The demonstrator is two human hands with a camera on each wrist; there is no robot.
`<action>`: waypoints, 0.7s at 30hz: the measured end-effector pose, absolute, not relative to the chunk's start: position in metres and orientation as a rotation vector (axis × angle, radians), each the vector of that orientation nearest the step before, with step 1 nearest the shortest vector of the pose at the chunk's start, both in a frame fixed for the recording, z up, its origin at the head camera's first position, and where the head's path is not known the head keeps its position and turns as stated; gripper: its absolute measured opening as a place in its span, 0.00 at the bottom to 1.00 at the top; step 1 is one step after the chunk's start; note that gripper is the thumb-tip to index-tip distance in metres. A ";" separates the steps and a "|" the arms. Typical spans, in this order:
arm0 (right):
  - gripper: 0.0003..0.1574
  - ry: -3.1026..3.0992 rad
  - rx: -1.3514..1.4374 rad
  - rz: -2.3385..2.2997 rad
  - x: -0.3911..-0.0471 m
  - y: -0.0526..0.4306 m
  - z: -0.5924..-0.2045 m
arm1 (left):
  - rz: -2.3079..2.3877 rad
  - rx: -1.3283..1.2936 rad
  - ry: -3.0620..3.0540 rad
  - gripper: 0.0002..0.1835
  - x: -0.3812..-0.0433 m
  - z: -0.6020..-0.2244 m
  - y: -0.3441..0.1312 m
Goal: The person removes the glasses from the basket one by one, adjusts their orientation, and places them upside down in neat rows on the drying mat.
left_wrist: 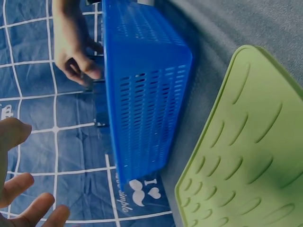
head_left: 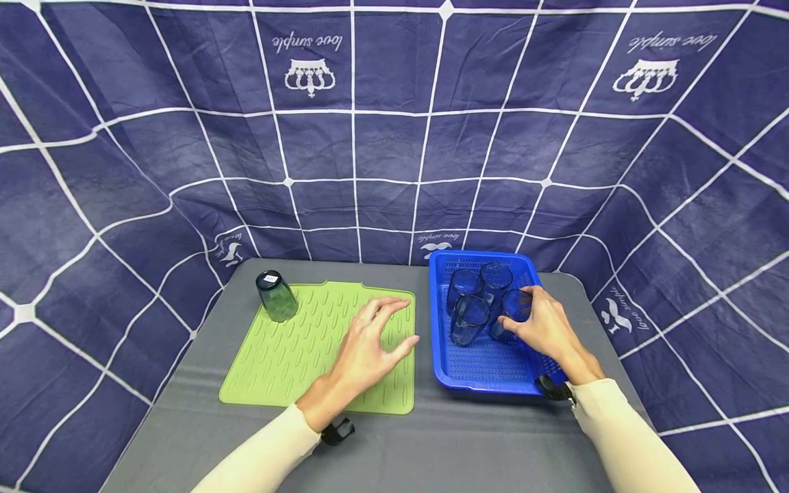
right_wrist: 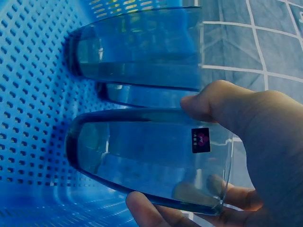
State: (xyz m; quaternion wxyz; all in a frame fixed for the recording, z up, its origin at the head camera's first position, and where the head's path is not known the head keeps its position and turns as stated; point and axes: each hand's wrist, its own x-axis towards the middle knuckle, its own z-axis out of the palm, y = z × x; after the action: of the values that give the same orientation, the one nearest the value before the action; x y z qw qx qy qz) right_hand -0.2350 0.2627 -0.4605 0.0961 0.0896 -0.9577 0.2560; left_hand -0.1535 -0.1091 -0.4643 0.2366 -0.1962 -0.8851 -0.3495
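Note:
My right hand (head_left: 545,329) grips a clear bluish drinking glass (head_left: 516,306) near its rim, thumb on one side and fingers on the other. The glass stands upright inside a blue perforated plastic basket (head_left: 436,329); a small dark square label (right_wrist: 200,140) shows on its side in the right wrist view. Three more upright glasses (head_left: 471,315) stand beside it in the basket. Over the right part of a green ridged mat (head_left: 308,342) hovers my left hand (head_left: 364,346), thumb and fingers spread apart with nothing between them.
One glass (head_left: 279,299) stands upside down at the mat's far left corner. The grey tabletop (head_left: 444,438) carries the mat on the left and the basket on the right. Dark blue cloth (head_left: 394,150) with white lines hangs behind and at both sides.

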 end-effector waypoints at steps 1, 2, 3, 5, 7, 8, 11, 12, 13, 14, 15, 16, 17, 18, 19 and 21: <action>0.54 -2.829 0.259 0.760 -0.234 0.262 -0.459 | -0.969 -0.536 -2.435 0.35 -0.153 -0.466 -0.109; 0.54 -2.821 0.253 0.761 -0.233 0.262 -0.458 | -0.980 -0.530 -2.448 0.35 -0.153 -0.467 -0.109; 0.54 -2.813 0.251 0.762 -0.232 0.262 -0.456 | -0.989 -0.527 -2.455 0.35 -0.153 -0.468 -0.108; 0.54 -2.805 0.244 0.766 -0.229 0.261 -0.452 | -1.008 -0.527 -2.466 0.35 -0.153 -0.470 -0.108; 0.54 -2.798 0.241 0.772 -0.226 0.261 -0.449 | -1.020 -0.529 -2.475 0.35 -0.154 -0.472 -0.107; 0.53 -2.795 0.241 0.776 -0.225 0.260 -0.447 | -1.025 -0.530 -2.480 0.35 -0.154 -0.473 -0.106; 0.53 -2.775 0.242 0.783 -0.221 0.258 -0.443 | -1.034 -0.536 -2.488 0.35 -0.156 -0.475 -0.105; 0.53 -2.765 0.243 0.783 -0.220 0.258 -0.442 | -1.041 -0.538 -2.494 0.36 -0.156 -0.475 -0.104; 0.52 -2.755 0.244 0.782 -0.219 0.257 -0.440 | -1.044 -0.540 -2.498 0.36 -0.156 -0.476 -0.104; 0.52 -2.745 0.244 0.779 -0.218 0.257 -0.439 | -1.045 -0.543 -2.498 0.36 -0.157 -0.476 -0.103; 0.52 -2.734 0.245 0.775 -0.217 0.256 -0.437 | -1.050 -0.543 -2.503 0.36 -0.156 -0.477 -0.102; 0.52 -2.723 0.246 0.770 -0.216 0.255 -0.435 | -1.055 -0.545 -2.506 0.36 -0.156 -0.477 -0.101; 0.51 -2.714 0.246 0.767 -0.214 0.255 -0.433 | -1.066 -0.545 -2.511 0.36 -0.156 -0.478 -0.101; 0.51 -2.706 0.249 0.765 -0.213 0.254 -0.431 | -1.069 -0.545 -2.514 0.36 -0.156 -0.478 -0.100; 0.51 -2.700 0.253 0.763 -0.211 0.253 -0.428 | -1.074 -0.543 -2.520 0.36 -0.157 -0.478 -0.099; 0.51 -2.690 0.258 0.757 -0.209 0.252 -0.424 | -1.094 -0.536 -2.538 0.37 -0.157 -0.478 -0.097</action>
State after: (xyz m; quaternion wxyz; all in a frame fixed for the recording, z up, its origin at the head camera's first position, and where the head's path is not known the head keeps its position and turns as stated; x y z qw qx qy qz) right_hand -0.2086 0.2516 -0.4238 0.1669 0.0906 -0.9451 0.2659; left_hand -0.1571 -0.0971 -0.4784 0.1626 -0.1880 -0.8895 -0.3833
